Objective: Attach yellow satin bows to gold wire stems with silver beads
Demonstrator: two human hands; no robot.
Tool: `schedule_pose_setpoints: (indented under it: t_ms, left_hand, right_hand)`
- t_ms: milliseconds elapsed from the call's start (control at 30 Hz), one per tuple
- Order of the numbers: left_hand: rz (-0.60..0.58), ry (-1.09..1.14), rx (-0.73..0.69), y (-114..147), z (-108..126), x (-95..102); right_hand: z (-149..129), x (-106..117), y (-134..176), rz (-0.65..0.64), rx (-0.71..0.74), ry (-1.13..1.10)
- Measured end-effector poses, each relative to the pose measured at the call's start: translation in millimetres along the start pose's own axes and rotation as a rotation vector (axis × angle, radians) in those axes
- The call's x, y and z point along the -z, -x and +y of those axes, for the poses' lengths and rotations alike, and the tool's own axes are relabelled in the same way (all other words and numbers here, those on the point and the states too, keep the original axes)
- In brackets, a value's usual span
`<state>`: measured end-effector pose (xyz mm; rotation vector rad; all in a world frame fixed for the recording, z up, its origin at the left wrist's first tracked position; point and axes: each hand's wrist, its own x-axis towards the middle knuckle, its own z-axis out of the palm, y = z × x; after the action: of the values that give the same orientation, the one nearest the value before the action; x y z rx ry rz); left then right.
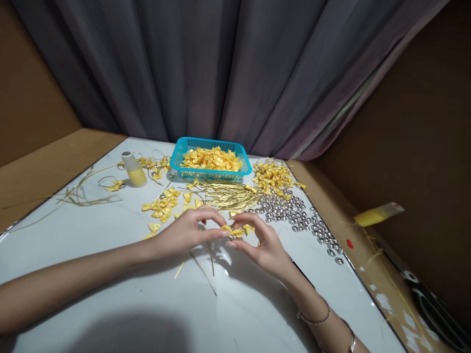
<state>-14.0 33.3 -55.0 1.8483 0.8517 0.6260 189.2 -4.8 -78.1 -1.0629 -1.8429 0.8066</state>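
Observation:
Over the middle of the white tabletop, my left hand (191, 228) pinches the left end of a small yellow ribbon bow (236, 232) between thumb and fingertips. My right hand (263, 245) is closed on the bow's right side, its thumb beside a shiny silver bead (231, 238) under the bow. Whether the bead is fastened to the bow is too small to tell. Behind the hands lie loose yellow bows (162, 206) and a bundle of gold wire ties (230, 194). Some cut gold strips (204, 274) rest below my left hand.
A blue basket (176, 156) full of yellow bows stands at the back. Right of it are a pile of bows with ties (272, 176) and many silver beads (283, 208). A bottle with yellow liquid (136, 176) stands left; black-handled scissors (430, 304) lie far right.

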Motion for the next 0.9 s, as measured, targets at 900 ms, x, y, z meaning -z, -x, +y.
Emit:
schedule_pose_setpoints:
  t_ms: [900]
  left_hand:
    - [0.088,0.024,-0.115,3.5,-1.6,-10.1]
  right_hand:
    - [-6.6,-3.1,0.0,-0.011,0.139,0.149]
